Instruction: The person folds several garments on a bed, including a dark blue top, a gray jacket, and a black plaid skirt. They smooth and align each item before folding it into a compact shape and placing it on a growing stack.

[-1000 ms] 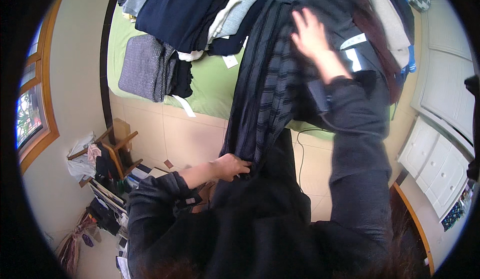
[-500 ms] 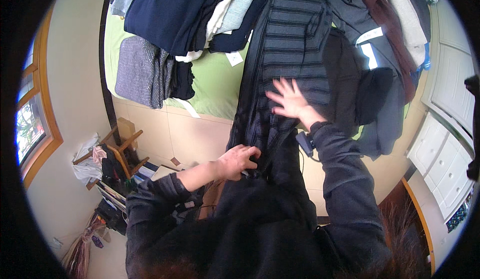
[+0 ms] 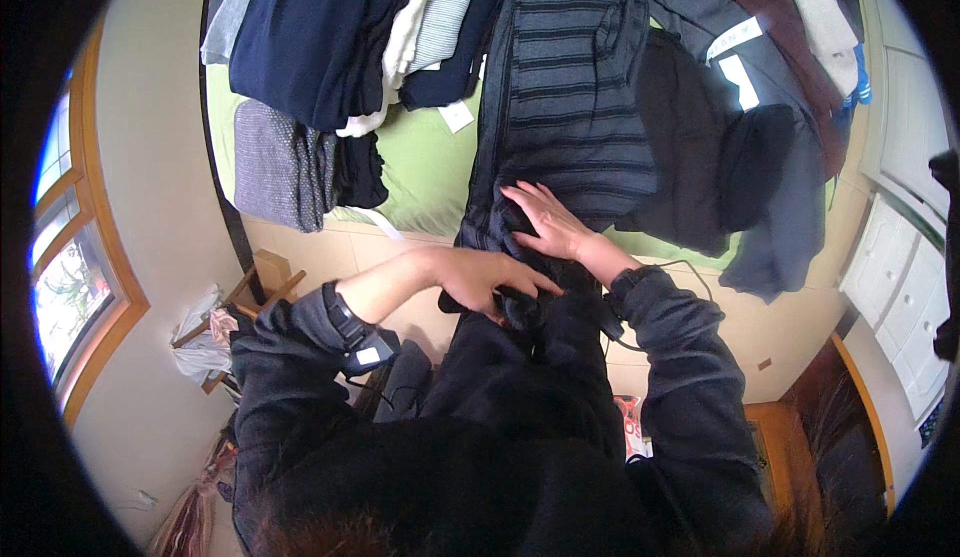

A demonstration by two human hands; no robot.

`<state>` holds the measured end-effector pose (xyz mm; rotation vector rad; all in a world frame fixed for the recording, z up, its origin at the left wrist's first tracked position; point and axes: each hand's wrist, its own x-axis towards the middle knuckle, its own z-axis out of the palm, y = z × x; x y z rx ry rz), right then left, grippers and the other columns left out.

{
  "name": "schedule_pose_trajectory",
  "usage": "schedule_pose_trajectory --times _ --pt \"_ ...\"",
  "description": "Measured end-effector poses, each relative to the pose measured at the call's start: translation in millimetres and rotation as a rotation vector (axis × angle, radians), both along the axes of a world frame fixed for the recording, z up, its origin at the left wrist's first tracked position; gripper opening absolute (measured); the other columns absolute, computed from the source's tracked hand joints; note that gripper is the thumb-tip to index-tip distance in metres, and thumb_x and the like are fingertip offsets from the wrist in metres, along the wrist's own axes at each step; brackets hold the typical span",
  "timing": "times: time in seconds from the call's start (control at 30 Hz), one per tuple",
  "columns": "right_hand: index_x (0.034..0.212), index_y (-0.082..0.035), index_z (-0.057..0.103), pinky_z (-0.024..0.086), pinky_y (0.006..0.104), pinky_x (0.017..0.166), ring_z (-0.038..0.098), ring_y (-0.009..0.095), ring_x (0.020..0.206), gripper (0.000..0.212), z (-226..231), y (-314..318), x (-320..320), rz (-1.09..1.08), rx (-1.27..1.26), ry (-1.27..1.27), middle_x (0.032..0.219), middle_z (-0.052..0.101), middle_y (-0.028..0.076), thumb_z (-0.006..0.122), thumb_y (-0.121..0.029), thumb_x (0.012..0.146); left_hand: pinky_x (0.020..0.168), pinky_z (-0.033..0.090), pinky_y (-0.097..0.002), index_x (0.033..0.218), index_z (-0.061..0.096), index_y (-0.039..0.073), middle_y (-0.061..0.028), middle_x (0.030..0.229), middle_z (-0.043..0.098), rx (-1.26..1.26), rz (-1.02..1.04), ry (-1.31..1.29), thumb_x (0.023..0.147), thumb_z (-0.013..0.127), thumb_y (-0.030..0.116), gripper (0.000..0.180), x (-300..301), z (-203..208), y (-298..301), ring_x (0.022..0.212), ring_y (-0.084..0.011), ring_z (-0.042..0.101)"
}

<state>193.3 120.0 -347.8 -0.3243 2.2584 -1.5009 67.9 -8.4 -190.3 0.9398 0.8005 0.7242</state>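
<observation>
A long grey garment with black stripes point(image 3: 575, 97) lies stretched over the near edge of the bed, its lower end bunched toward my lap. My left hand point(image 3: 485, 277) is closed around a dark fold of that end, close to my thighs. Just beyond it, my right hand point(image 3: 555, 229) rests on the garment with its fingers stretched out. The exact shape of the held fold is partly hidden under my left fingers. To the right of the striped garment lies a black garment point(image 3: 685, 147).
Folded dark blue clothes point(image 3: 300, 42) and a grey speckled knit point(image 3: 285, 162) are piled on the green bed sheet point(image 3: 425, 172). More garments, including a brown one point(image 3: 780, 57), lie at the right. White drawers point(image 3: 890, 287) stand at the far right, a wooden-framed window point(image 3: 95, 247) at the left.
My right hand has come down and nearer, from spread over the striped part to the garment's lower end. My left hand has shifted right and farther from me, bringing both hands close together.
</observation>
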Motion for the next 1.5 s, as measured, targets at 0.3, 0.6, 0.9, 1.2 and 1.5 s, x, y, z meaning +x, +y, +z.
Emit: schedule_pose_trajectory --times 0.3,0.6,0.9,1.2,1.5 --pt "0.131 -0.007 0.048 0.016 0.0366 0.112 0.028 0.022 0.135 0.055 -61.6 0.8 4.3 0.043 -0.366 -0.524 0.140 0.042 0.006 0.039 -0.046 0.093 0.094 0.043 -0.0334 0.116 0.059 0.007 -0.0122 0.121 0.058 -0.323 0.202 0.193 0.069 0.071 0.005 0.049 -0.6 20.5 -30.6 0.112 -0.0249 0.055" --pt "0.136 -0.001 0.038 0.024 0.0302 0.106 0.038 0.022 0.126 0.076 -51.2 57.9 38.9 -0.686 -0.563 -0.920 0.137 0.043 0.013 0.037 -0.061 0.090 0.105 0.031 -0.0368 0.132 0.040 0.004 -0.0173 0.132 0.045 -0.007 0.854 0.934 0.074 0.070 0.011 0.065 -117.4 -80.4 13.0 0.124 -0.0289 0.042" --pt "0.131 -0.003 0.036 0.044 0.0388 0.089 0.054 0.038 0.108 0.061 -29.0 24.6 44.2 -0.959 0.034 -0.463 0.112 0.056 0.027 0.066 -0.025 0.083 0.105 0.023 -0.0560 0.138 0.032 0.022 -0.0155 0.144 0.027 0.181 0.068 1.562 0.064 0.073 0.026 0.085 26.2 -139.7 -49.5 0.134 -0.0295 0.025" --pt "0.140 -0.026 0.033 0.029 0.0501 0.100 0.036 0.028 0.125 0.094 -10.9 19.6 49.9 -0.253 0.975 0.119 0.128 0.038 0.010 0.079 -0.026 0.058 0.107 0.029 -0.0436 0.128 0.045 0.000 -0.0196 0.141 0.032 0.128 0.134 1.581 0.079 0.053 0.013 0.051 22.6 -192.8 -47.0 0.132 -0.0331 0.030" --pt "0.117 -0.006 0.054 0.027 0.0424 0.108 0.032 0.028 0.131 0.066 13.4 75.7 27.8 -0.089 0.561 0.220 0.137 0.039 0.010 0.078 -0.014 0.056 0.109 0.028 -0.0391 0.127 0.044 -0.002 -0.0178 0.137 0.038 0.061 0.150 1.303 0.066 0.067 0.005 0.065 -0.2 -137.0 -40.3 0.131 -0.0310 0.031"
